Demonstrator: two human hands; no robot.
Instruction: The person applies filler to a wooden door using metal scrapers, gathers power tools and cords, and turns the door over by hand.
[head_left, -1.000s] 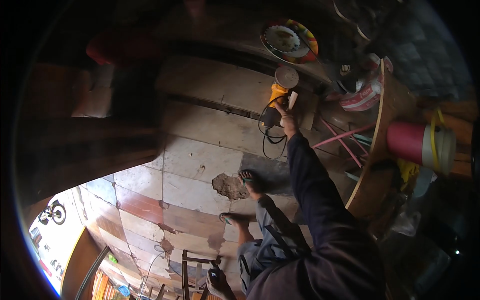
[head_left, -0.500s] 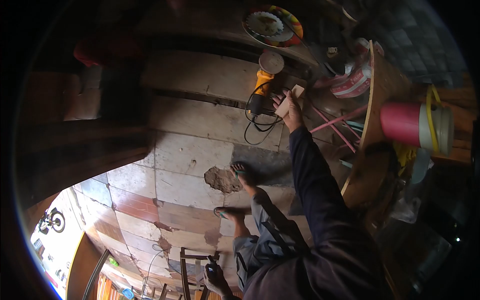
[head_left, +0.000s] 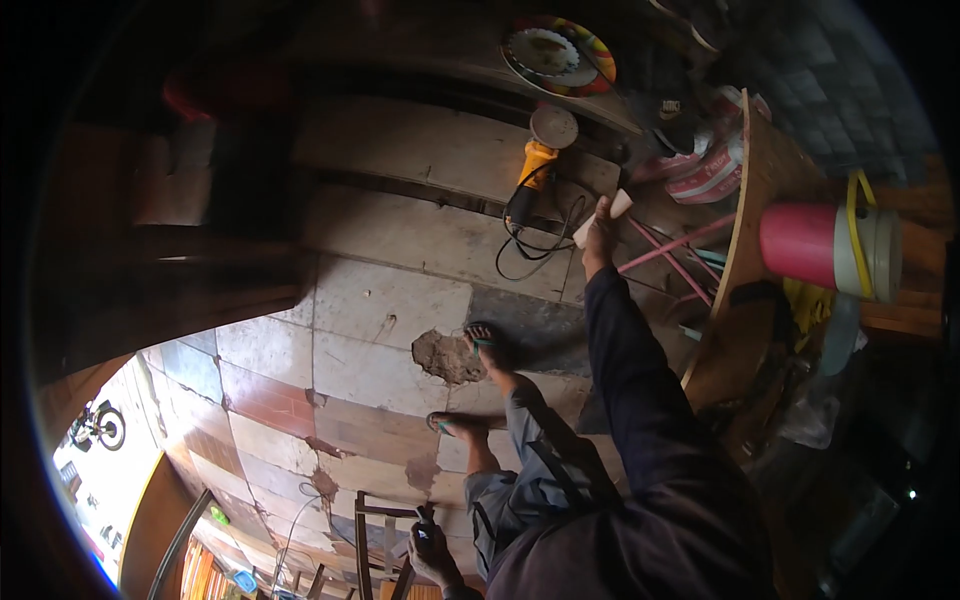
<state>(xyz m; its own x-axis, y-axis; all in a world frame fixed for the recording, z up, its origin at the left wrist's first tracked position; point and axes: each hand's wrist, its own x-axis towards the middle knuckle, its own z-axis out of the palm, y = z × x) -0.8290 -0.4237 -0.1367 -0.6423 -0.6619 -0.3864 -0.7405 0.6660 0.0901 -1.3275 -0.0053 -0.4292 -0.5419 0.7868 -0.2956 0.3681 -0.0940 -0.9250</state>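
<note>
At the upper right, my right hand [head_left: 601,232] is closed around a small pale flat block [head_left: 622,204] that looks like wood. Left of it, a yellow and black angle grinder [head_left: 538,160] with a round disc lies on the surface, its black cord [head_left: 520,262] looped beside the hand. Near the bottom, my left hand [head_left: 432,562] grips a small black object [head_left: 426,530] whose kind I cannot make out. A dark frame [head_left: 362,530] stands close to that hand.
A colourful round tray [head_left: 603,62] with a white plate sits at the top. Pink metal legs [head_left: 680,245], a wooden board edge [head_left: 735,235] and a pink and white jug [head_left: 800,245] are on the right. The tiled floor has a broken hole [head_left: 445,358] near my feet.
My right hand has shifted slightly right and down, turning the pale block so less of its face shows. My left hand stays almost in place, still holding the black object.
</note>
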